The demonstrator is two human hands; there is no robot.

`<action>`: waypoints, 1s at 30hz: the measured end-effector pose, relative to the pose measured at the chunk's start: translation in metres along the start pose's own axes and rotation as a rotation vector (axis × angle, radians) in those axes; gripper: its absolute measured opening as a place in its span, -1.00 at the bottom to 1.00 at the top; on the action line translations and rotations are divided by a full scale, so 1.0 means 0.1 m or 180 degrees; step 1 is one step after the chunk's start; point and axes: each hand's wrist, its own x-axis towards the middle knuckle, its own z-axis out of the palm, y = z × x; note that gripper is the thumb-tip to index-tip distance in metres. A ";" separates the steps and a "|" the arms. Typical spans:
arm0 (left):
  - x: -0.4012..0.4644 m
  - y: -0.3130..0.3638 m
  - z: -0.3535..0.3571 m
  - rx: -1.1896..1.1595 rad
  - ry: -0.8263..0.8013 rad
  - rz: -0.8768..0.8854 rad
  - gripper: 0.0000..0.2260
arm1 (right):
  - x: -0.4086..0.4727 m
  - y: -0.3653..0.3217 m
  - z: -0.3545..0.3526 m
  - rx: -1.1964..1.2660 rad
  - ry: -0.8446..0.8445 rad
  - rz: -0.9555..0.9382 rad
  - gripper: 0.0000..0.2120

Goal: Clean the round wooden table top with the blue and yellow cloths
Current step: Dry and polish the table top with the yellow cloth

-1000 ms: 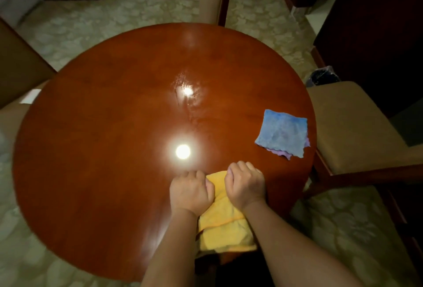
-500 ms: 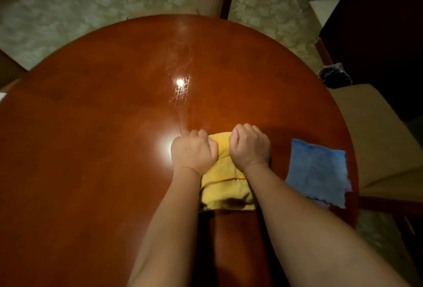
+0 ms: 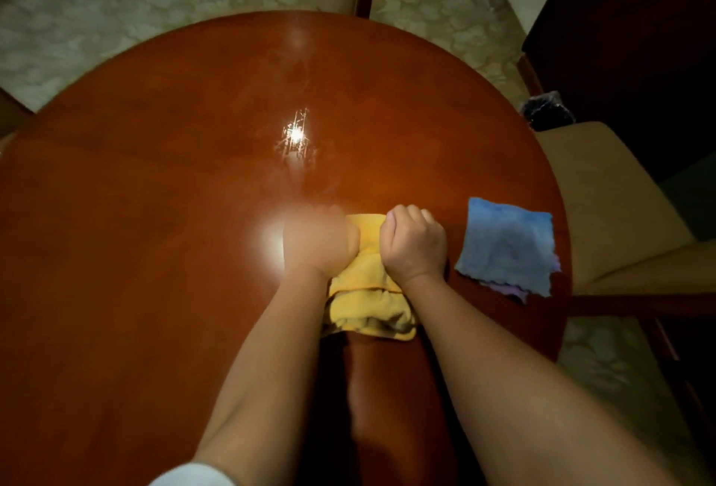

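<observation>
Both hands fisted side by side on the yellow cloth: left hand (blurred) and right hand each grip its far end, pressing it on the counter. Blue cloth lies flat near the counter's right edge, just beside the right hand, not touching. Chair stands beyond that edge.

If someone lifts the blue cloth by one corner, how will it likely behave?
The blue cloth would probably droop and hang limp: it lies flat in soft layers with wavy edges, a purple layer peeking out beneath. It looks light, so the layers may slip apart. Pushed, it would likely slide easily on the glossy table, as it lies loose to the right of the right hand.
</observation>
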 end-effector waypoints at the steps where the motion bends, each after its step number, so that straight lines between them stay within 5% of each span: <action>1: -0.14 0.07 -0.03 0.0007 -0.0028 -0.0017 -0.69 | -0.12 0.02 -0.07 0.0005 0.0011 -0.0036 -0.68; 16: -1.81 1.17 -0.58 -0.0187 -0.0378 0.0117 -0.70 | -1.89 0.43 -1.24 -0.0238 -0.0188 0.0142 -0.68; 30: -1.27 1.26 -0.38 -0.0244 -0.0135 0.0676 -0.72 | -1.55 0.71 -1.09 -0.0242 0.0142 0.0139 -0.71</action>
